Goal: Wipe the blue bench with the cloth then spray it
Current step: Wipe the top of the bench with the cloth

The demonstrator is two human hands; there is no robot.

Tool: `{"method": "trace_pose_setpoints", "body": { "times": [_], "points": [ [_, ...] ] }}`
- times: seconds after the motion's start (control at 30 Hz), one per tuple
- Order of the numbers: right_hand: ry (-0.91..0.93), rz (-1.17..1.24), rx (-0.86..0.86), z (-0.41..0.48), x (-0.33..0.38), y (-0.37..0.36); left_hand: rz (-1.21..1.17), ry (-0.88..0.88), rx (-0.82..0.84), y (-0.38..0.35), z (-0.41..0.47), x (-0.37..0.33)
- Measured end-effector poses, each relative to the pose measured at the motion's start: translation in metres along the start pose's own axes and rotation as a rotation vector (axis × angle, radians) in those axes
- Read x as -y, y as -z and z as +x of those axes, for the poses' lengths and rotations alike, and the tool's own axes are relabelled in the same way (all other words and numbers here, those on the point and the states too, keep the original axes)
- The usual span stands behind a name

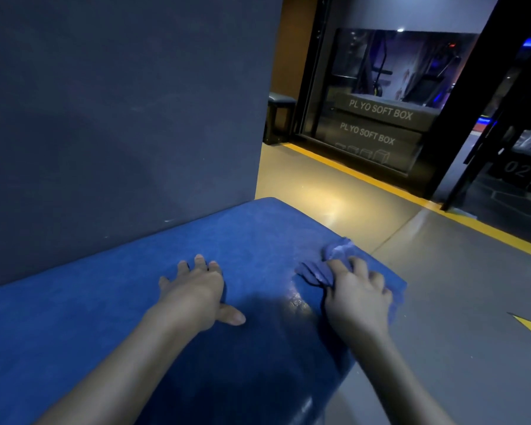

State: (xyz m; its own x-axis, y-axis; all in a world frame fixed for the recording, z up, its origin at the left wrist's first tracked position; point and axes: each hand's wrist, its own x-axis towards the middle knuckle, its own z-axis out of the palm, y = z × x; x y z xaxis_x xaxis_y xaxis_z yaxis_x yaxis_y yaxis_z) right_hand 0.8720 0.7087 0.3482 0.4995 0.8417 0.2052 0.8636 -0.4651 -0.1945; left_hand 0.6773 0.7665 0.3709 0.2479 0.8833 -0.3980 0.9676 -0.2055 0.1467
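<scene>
Head view: my right hand (357, 297) fingers bunch the cloth (334, 260) against the table (105, 302) for wiping. Left hand (196, 289) flat, empty, bracing me.

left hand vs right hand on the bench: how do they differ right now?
Left hand lies flat and open, fingers spread, holding nothing; right hand is closed in a grip on the bunched cloth. The left hand sits mid-bench; the right hand is at the bench's right edge, near the floor. Both press down on the blue bench.
</scene>
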Motion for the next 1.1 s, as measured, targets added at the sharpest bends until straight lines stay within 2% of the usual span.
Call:
{"method": "trace_pose_setpoints", "body": {
  "times": [0.2, 0.37, 0.5, 0.6, 0.67, 0.77, 0.93, 1.1],
  "points": [
    [0.337, -0.019, -0.128, -0.031, 0.031, 0.0, -0.008, 0.009, -0.021, -0.002, -0.002, 0.0],
    [0.522, 0.04, -0.083, -0.052, 0.003, 0.008, -0.03, -0.022, -0.136, -0.017, -0.008, 0.007],
    [0.667, 0.182, -0.081, -0.057, -0.034, 0.01, -0.015, -0.127, -0.256, -0.043, -0.017, -0.002],
    [0.546, 0.201, -0.128, -0.045, -0.065, 0.002, -0.02, -0.141, -0.221, -0.049, -0.019, -0.004],
    [0.361, 0.23, -0.171, -0.023, -0.085, -0.001, 0.014, -0.144, -0.22, -0.046, -0.02, -0.004],
    [0.096, 0.439, -0.094, 0.014, -0.097, 0.002, 0.064, -0.145, -0.228, -0.044, -0.022, -0.01],
    [-0.065, 0.567, -0.186, -0.009, -0.073, -0.011, 0.102, -0.13, -0.239, -0.047, -0.021, -0.013],
    [-0.048, 0.806, -0.261, -0.029, -0.064, -0.02, 0.133, -0.131, -0.229, -0.046, -0.021, -0.014]
  ]
}}
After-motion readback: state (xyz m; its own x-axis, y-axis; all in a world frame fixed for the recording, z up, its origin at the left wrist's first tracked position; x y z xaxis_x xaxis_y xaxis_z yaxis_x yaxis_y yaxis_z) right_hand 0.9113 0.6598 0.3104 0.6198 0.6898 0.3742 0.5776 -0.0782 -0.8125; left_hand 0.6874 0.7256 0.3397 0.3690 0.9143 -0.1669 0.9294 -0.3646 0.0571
